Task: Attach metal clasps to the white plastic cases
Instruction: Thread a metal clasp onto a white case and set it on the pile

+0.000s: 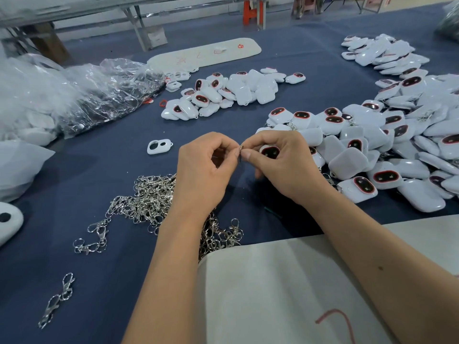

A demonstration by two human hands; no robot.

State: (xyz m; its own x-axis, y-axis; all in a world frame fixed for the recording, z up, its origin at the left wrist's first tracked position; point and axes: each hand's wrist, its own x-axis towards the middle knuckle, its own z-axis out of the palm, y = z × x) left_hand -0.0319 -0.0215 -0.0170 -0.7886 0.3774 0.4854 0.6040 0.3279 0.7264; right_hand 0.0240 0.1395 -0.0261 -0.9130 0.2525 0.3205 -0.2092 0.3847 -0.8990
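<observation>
- A small metal clasp [240,148] is pinched between the thumb and forefinger tips of the left hand [203,170] and the right hand [280,165]; the fingers [248,153] are closed narrowly on it, held above the tabletop [104,170].
- A white plastic case [270,152] is tucked under the curled right-hand fingers, touching the clasp end.
- The clasp is judged light, stiff and slippery; a fingertip pinch at its ring is likely best, with the spring gate left free.
- The case is judged light, rigid and glossy, so it may be steadied by its flat sides, its small loop kept exposed.
- The loose clasp heap [149,202] lies below and left of the fingers, and is likely to tangle.
- Case piles [372,145] lie to the right of the fingers.
</observation>
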